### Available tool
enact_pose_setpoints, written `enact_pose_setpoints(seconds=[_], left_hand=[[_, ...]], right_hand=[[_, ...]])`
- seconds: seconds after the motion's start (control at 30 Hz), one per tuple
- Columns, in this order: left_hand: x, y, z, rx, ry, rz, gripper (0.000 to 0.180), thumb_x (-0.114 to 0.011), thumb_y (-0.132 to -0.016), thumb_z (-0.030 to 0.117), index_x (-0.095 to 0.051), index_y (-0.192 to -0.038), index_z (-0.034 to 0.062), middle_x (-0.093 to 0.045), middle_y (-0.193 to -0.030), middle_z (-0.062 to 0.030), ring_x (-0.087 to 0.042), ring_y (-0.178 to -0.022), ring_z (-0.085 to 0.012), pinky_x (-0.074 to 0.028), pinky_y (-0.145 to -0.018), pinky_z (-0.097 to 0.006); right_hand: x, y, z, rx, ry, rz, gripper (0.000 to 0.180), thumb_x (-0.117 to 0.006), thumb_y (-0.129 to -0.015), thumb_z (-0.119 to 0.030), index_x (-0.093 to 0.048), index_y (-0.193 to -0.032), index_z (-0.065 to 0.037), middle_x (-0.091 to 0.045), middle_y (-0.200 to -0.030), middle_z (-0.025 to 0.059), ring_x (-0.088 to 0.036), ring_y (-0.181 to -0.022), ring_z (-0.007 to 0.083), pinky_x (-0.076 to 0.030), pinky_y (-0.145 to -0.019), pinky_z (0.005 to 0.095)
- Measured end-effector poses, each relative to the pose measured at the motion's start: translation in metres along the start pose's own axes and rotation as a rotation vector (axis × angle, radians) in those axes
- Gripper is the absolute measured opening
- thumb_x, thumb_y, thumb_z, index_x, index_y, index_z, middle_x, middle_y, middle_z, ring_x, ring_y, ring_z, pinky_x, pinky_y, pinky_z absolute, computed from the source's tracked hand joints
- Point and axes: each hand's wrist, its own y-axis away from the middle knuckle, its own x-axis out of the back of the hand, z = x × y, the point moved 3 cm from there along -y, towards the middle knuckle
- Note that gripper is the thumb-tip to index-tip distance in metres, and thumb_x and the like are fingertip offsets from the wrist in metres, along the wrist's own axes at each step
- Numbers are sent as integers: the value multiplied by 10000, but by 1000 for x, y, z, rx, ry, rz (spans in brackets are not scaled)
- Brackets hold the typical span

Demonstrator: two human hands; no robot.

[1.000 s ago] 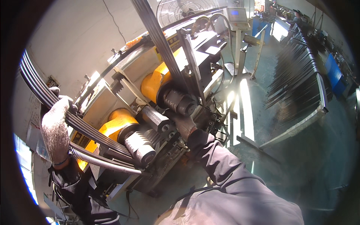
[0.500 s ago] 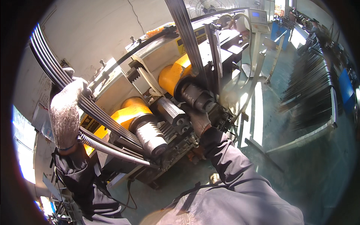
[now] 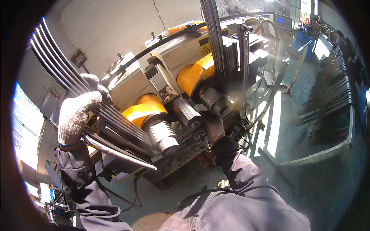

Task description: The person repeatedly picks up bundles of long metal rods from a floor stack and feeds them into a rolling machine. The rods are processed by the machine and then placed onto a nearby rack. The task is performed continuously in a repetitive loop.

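Observation:
My left hand [image 3: 77, 115], in a pale knit glove, is closed round a bundle of long dark metal rods [image 3: 123, 121]. The rods slant from the upper left down to the left ridged roller [image 3: 160, 136], which sits on a yellow machine head [image 3: 144, 109]. Low beside the right roller [image 3: 214, 102] is my gloved right hand [image 3: 214, 128], next to a dark block with angled sides [image 3: 183, 111]. Its fingers are lost in shadow, so what they touch is hidden. A second bundle of rods [image 3: 212, 36] rises steeply behind the right yellow head [image 3: 189, 77].
A coiled spring-like tube [image 3: 111, 150] juts out below my left hand. On the right stands a rack of many thin dark rods [image 3: 327, 104]. A control box [image 3: 283, 23] and a fan [image 3: 239, 7] are at the back.
My view has shifted, so the machine sits farther right and slightly higher. The left-hand rods look more fanned out at their upper ends. Both hands stay at about the same places on the machine.

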Motion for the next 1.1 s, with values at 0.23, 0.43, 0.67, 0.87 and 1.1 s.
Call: enact_pose_setpoints(seconds=[0.23, 0.43, 0.67, 0.87, 1.1], left_hand=[[-8, 3, 11, 90, 36, -122, 398, -757, -1008, 80, -644, -1385, 25, -778, -1172, -120, -761, -1130, -232, -620, -1015, -372], [-8, 3, 11, 131, 70, -112, 391, -747, -991, 24, -638, -1365, 44, -763, -1164, -116, -757, -1153, -256, -631, -1041, -402], [-11, 6, 13, 100, 96, -100, 415, -751, -1032, 55, -611, -1421, 25, -778, -1218, -153, -772, -1183, -252, -628, -1065, -387], [-13, 4, 13, 167, 104, -46, 436, -743, -963, 2, -615, -1375, 66, -756, -1157, -124, -754, -1197, -309, -605, -1106, -467], [-7, 3, 7, 181, 74, -41, 434, -791, -982, 79, -613, -1378, 94, -768, -1210, -156, -747, -1199, -282, -620, -1067, -440]], right_hand=[[-11, 8, 14, -54, -126, 23, 267, -653, -1036, -68, -799, -1256, -36, -797, -1248, 163, -759, -1187, 326, -586, -1049, 400], [-8, 7, 13, -15, -128, 13, 309, -653, -1009, -38, -792, -1285, -39, -792, -1276, 175, -750, -1230, 339, -587, -1071, 412], [-17, 10, 16, -436, -733, 42, 323, -670, -985, -49, -798, -1282, -56, -789, -1268, 181, -751, -1224, 341, -589, -1056, 437], [-25, 16, 27, -222, -458, 73, 264, -668, -1053, -85, -808, -1276, -65, -798, -1240, 164, -756, -1199, 325, -590, -1033, 423], [-32, 18, 34, -260, -480, 47, 265, -679, -1067, -198, -784, -1287, -93, -774, -1278, 175, -717, -1228, 362, -549, -1063, 443]])
